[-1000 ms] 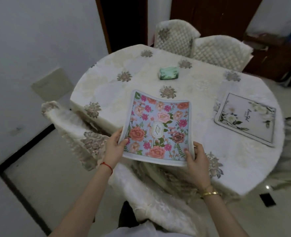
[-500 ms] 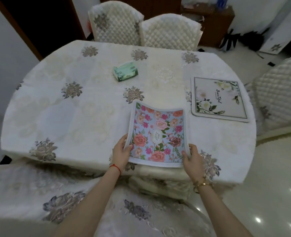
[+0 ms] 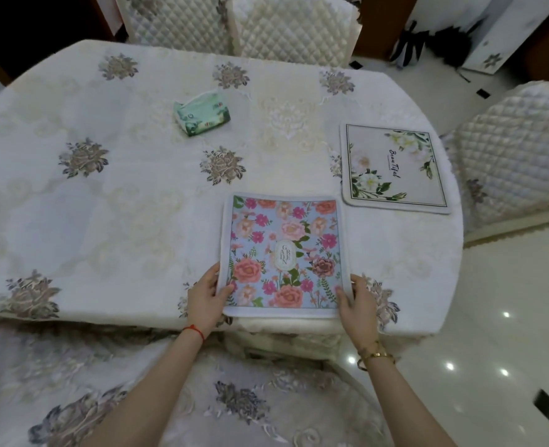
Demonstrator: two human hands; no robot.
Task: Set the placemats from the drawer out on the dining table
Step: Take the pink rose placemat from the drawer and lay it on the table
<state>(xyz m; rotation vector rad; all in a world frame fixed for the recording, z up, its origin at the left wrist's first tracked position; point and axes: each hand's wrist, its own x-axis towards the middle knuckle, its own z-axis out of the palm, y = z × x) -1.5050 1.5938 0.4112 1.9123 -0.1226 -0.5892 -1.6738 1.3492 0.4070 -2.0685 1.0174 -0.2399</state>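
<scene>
so right now i'm looking down at the surface [image 3: 105,195], which is wearing a cream cloth with grey embroidered roses, and i'm holding the blue floral placemat [image 3: 284,253] at its near corners. my left hand [image 3: 206,298] is pinching the near left corner, thumb lying on top of the white border and the other fingers tucked underneath where i can't see them. my right hand [image 3: 357,304] is doing the same on the near right corner, fingers closed on the edge. the mat is lying pretty much flat on the cloth right at the near edge of the surface, its near border sitting just about on the lip. the second placemat [image 3: 394,166], white with green leaves and pale flowers, is lying flat off to the right, near the blue one but not touching it. a green tissue pack [image 3: 202,113] is sitting further back toward the middle, well apart from both mats. quilted chairs [image 3: 266,24] are standing at the far side, and another one [image 3: 518,150] is standing on the right.
</scene>
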